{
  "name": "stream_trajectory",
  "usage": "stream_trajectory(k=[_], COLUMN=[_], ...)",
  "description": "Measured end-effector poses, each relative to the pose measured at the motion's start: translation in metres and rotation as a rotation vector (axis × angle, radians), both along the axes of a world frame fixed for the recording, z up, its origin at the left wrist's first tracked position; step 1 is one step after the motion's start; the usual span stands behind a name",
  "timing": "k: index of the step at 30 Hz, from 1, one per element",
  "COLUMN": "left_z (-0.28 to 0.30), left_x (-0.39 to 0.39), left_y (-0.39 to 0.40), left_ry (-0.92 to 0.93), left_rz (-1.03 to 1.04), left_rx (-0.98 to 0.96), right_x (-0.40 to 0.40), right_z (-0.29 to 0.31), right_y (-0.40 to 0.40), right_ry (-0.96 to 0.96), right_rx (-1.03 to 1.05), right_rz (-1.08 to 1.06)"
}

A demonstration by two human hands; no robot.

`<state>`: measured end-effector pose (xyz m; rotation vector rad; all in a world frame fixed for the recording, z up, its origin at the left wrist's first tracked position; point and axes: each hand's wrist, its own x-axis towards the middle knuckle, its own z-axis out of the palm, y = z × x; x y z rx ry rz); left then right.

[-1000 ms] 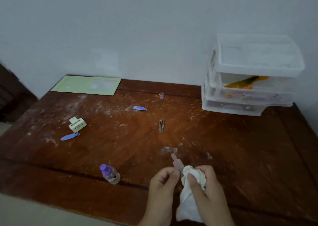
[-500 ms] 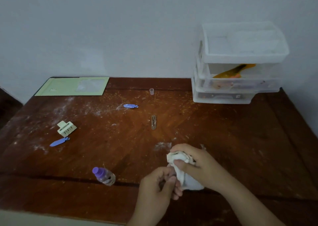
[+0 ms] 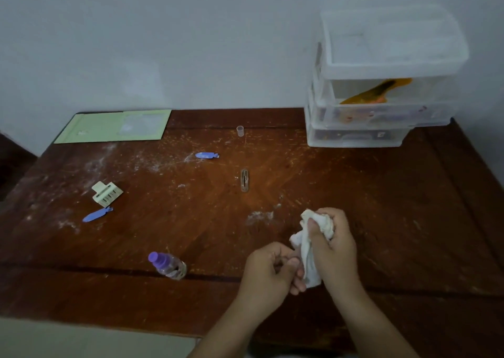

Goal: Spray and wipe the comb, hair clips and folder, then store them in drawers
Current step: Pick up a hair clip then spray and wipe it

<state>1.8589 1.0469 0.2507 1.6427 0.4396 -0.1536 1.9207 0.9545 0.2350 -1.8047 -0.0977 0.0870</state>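
Right hand: fingers and thumb curled round a bunched white cloth; the cloth's top sits in the fist and its tail hangs down between the two hands.
Left hand: fingers curled inward with the fingertips against the cloth's lower part; whether a clip is pinched inside cannot be told, since the cloth and fingers cover that spot.
Table: dark red-brown wood, scuffed, with whitish smears across the left and middle.
Folder: pale green, flat at the far left corner, one edge near the wall.
Blue clip, far: lies flat near the table's middle, beyond the brown clip.
Brown clip: lies flat, long axis pointing away from the person, well apart from the hands.
Cream claw clip: lies at the left, teeth side facing the near edge.
Blue clip, near: just beside the claw clip, on its near side.
Spray bottle: purple top, clear body, tilted in this view, left of the left hand.
Small clear cap: upright near the far edge.
Drawer unit: translucent, three tiers, at the far right corner against the wall.
Comb: orange, seen through the front of the middle tier.
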Motion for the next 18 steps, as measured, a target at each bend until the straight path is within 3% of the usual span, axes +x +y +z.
stream_trajectory(k=[3,5,11,15,18], left_z=[-0.004,-0.006,-0.006,-0.003,-0.003], left_x=[0.001,-0.002,0.007,0.023,0.034], left_y=[-0.001,0.003,0.011,0.011,0.016], left_ry=[0.053,0.106,0.184,0.169,0.146], left_rz=[-0.014,0.013,0.175,0.236,0.254], left_rx=[0.002,-0.043,-0.187,-0.149,-0.101], right_x=[0.024,0.045,0.043,0.036,0.042], right_z=[-0.003,-0.004,-0.042,-0.067,-0.063], right_y=[-0.018,-0.044,-0.063,-0.054,-0.056], right_ry=[0.104,0.099,0.008,-0.156,-0.070], right_rx=[0.106,-0.026,-0.670,-0.765,-0.746], right_rz=[-0.294,-0.324,0.405,0.377,0.426])
